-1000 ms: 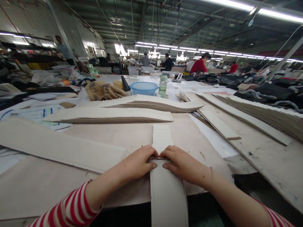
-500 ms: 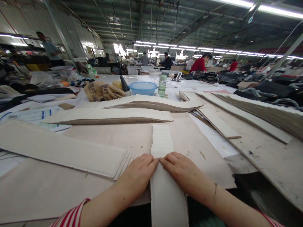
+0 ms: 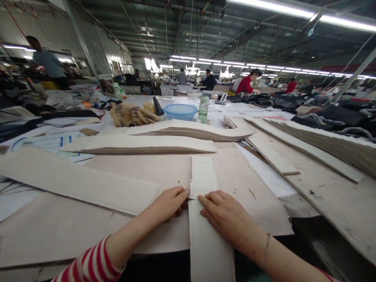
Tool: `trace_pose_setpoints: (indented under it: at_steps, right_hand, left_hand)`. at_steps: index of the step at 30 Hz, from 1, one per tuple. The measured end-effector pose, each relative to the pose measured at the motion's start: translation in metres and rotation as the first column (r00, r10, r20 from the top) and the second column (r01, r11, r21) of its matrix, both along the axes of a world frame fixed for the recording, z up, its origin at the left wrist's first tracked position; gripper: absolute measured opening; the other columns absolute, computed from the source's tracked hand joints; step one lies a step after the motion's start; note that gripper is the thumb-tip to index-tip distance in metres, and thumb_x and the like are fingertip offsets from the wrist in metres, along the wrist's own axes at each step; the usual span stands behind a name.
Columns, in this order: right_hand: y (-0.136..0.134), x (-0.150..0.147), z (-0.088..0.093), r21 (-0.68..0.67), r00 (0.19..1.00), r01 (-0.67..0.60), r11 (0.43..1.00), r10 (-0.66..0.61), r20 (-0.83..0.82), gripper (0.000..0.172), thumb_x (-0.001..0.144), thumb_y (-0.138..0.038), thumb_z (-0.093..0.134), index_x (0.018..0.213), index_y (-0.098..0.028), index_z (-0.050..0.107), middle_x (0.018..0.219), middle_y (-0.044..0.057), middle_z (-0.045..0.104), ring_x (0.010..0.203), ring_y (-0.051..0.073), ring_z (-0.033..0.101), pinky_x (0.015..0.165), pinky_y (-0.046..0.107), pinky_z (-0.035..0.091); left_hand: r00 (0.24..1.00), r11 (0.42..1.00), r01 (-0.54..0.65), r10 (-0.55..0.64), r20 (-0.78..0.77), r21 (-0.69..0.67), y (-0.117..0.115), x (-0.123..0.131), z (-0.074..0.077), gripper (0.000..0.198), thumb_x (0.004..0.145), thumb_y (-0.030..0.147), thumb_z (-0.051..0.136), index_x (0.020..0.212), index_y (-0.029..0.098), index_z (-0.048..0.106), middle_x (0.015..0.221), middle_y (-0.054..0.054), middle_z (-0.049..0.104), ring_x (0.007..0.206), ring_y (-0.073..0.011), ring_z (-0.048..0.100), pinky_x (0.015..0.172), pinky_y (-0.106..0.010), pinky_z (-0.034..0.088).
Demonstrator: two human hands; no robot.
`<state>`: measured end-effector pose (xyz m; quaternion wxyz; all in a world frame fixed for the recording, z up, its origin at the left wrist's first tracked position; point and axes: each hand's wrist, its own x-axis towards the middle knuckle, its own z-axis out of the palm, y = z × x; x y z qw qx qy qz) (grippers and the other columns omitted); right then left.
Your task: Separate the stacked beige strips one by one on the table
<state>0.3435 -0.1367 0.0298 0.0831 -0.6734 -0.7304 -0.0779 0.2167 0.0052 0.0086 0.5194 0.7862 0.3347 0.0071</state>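
A long off-white strip, seemingly card or stiff fabric, lies lengthwise in front of me, its near end over the table edge. Beyond it, a row of overlapping strip ends makes a stepped band. My left hand is at the strip's left edge, thumb and fingers closed on the edge where it meets the band; the lower fingers are partly hidden. My right hand rests on the strip's right side, fingers stretched across its surface, thumb apart from the index finger. Left of my hands lies a fanned stack of wider off-white strips.
Long strip stacks lie across the table behind, and more strips lie on a board at right. Farther back are a blue bowl, a green bottle and a brown patterned cloth. Several people work in the background.
My left hand has shifted left from the strip's middle to its left edge. My right hand stays on the strip, its thumb now lower. The view has turned slightly left.
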Motion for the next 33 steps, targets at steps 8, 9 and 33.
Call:
trace_pose_setpoints:
  at_steps: [8,9,33]
  right_hand:
    - [-0.001,-0.002,-0.005,0.022,1.000,0.007,1.000,-0.007,-0.010,0.021,0.083,-0.021,0.051,0.104,-0.016,0.053,0.084,0.007,0.057,0.078,0.021,0.053,0.069,0.035,0.047]
    - [-0.001,-0.002,-0.006,0.033,1.000,0.006,0.999,-0.006,-0.010,0.021,0.083,-0.020,0.050,0.104,-0.015,0.053,0.085,0.007,0.057,0.079,0.021,0.053,0.070,0.035,0.047]
    - [-0.020,0.002,-0.023,0.275,0.991,0.110,0.955,-0.084,-0.103,0.027,0.087,-0.020,0.039,0.107,-0.012,0.055,0.095,0.012,0.061,0.088,0.021,0.057,0.080,0.037,0.050]
  left_hand:
    - [0.999,0.999,0.037,-0.036,-0.014,0.011,-0.001,0.010,0.000,0.032,0.071,0.048,0.048,0.061,0.018,0.046,0.042,0.006,0.042,0.040,-0.0089,0.037,0.039,-0.019,0.026]
    - [0.999,0.999,0.033,-0.033,0.001,-0.005,-0.001,0.010,0.000,0.030,0.070,0.046,0.049,0.062,0.018,0.046,0.042,0.006,0.042,0.040,-0.0088,0.037,0.039,-0.019,0.025]
    - [0.997,0.949,0.026,-0.048,0.063,0.316,0.013,0.020,0.030,0.031,0.074,0.034,0.047,0.100,0.018,0.054,0.082,-0.003,0.059,0.069,-0.0159,0.055,0.060,-0.027,0.042]
